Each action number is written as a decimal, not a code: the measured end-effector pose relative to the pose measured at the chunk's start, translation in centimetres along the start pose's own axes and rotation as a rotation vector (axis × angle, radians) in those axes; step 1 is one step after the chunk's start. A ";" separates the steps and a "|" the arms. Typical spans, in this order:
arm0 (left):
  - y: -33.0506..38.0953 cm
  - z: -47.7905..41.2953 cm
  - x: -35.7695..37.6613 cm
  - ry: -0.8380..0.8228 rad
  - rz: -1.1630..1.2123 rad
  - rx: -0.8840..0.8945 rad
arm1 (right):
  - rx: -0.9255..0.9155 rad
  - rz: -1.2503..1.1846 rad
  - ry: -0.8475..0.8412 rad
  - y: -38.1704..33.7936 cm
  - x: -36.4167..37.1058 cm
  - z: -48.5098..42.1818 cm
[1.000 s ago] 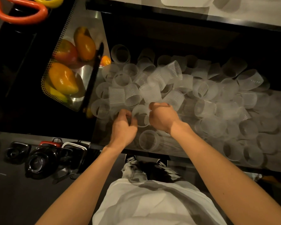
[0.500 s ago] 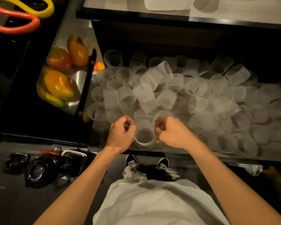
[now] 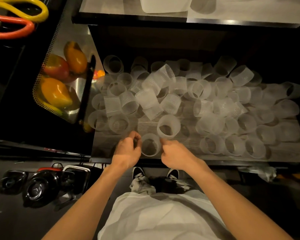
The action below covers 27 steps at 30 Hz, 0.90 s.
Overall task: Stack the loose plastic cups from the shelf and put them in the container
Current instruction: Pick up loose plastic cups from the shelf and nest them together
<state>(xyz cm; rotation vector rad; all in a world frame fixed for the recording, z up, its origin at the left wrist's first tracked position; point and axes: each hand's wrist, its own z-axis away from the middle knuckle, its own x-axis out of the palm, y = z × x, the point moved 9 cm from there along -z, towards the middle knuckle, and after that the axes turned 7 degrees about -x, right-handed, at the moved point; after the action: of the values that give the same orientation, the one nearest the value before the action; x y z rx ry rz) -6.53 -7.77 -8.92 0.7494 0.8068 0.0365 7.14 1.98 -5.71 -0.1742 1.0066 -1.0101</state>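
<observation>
Both hands are curled: the left hand (image 3: pixel 128 150) lies against the left wall of the near cup (image 3: pixel 150 147) and the right hand (image 3: pixel 176 153) against its right wall. Whether either pinches it, I cannot tell. A tilted cup (image 3: pixel 168 127) lies just behind the near cup, with the loose pile (image 3: pixel 215 101) further behind on the shelf (image 3: pixel 104 146). The white container (image 3: pixel 164 5) sits far behind. Stacking looks barely begun. The next move calls for nesting the tilted cup squarely into the near cup.
</observation>
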 end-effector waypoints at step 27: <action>12.4 -0.1 -0.9 -0.031 0.210 0.218 | 0.019 -0.220 0.321 3.6 -10.2 3.8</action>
<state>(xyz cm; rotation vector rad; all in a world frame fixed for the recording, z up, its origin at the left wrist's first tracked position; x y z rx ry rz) -4.22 1.24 -0.68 1.0367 0.7062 0.1269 10.83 10.65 0.79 -0.1104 1.2887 -1.2742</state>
